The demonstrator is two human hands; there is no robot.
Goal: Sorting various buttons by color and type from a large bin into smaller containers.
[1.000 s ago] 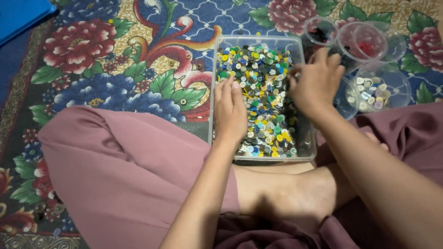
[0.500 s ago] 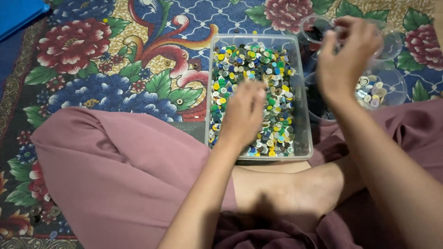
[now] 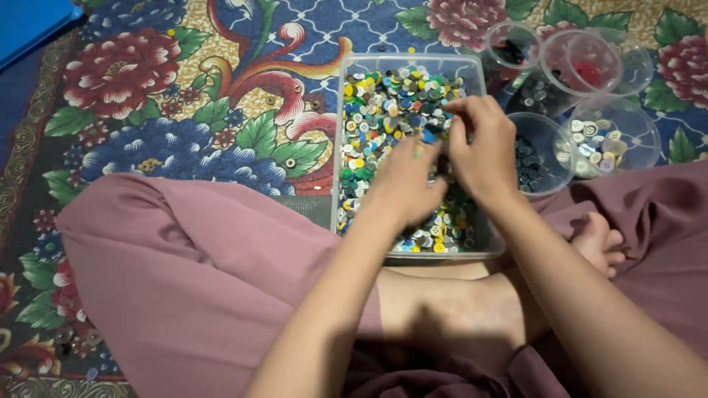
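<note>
A clear rectangular plastic tray (image 3: 341,133) full of small many-coloured buttons (image 3: 376,110) lies on the carpet in front of my crossed legs. Both hands hover over its middle, close together. My left hand (image 3: 404,180) rests palm down on the buttons with its fingers bent. My right hand (image 3: 481,151) is just to the right of it, its fingertips pinching a small dark blue button (image 3: 428,135) beside the left fingers.
Several clear round cups stand right of the tray: one with dark buttons (image 3: 542,155), one with pale buttons (image 3: 612,140), one with red buttons (image 3: 582,66). A flowered carpet (image 3: 184,96) covers the floor. A blue sheet (image 3: 29,22) lies at the far left corner.
My right hand has come back from the cups at the right to the middle of the tray. My left hand has slid slightly up and right to meet it.
</note>
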